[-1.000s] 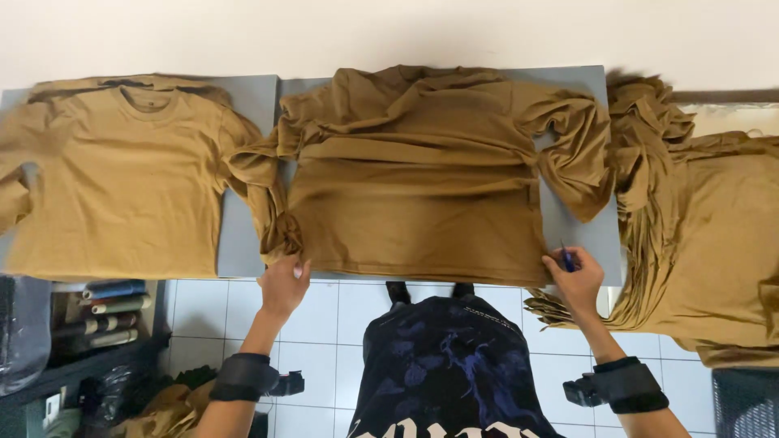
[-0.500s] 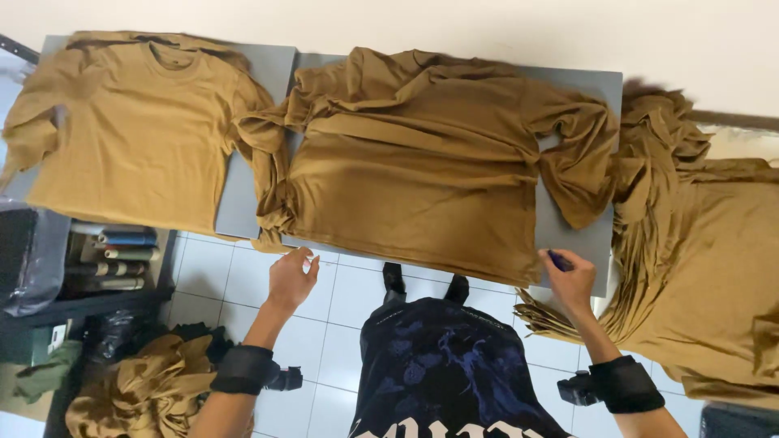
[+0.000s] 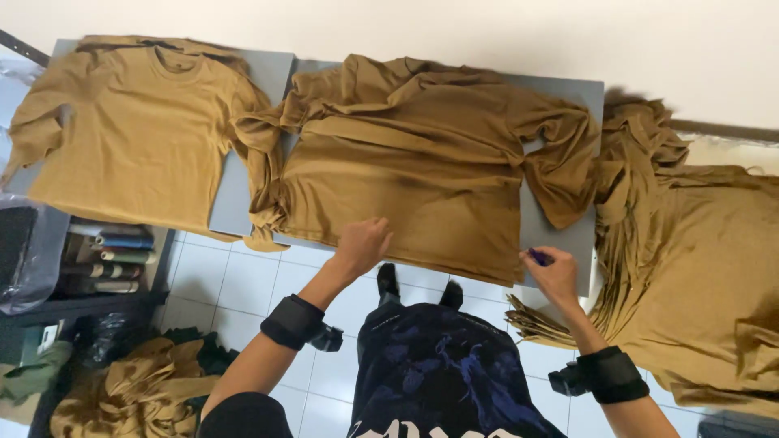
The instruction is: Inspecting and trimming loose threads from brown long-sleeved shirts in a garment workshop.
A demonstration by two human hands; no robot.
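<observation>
On the grey tabletop (image 3: 560, 231), rumpled mustard-brown cotton long-sleeved shirt (image 3: 414, 178), left hand (image 3: 363, 245) grip clamped on its hem, right hand (image 3: 554, 274) pinching small blue marker (image 3: 538, 257)

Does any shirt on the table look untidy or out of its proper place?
Yes. The middle shirt lies rumpled, its sleeves bunched at both sides, unlike the flat left shirt. More shirts lie heaped on the floor at lower left.

A single head-worn camera looks steeply down from close above onto the grey table (image 3: 560, 243), its far edge toward the wall.
</observation>
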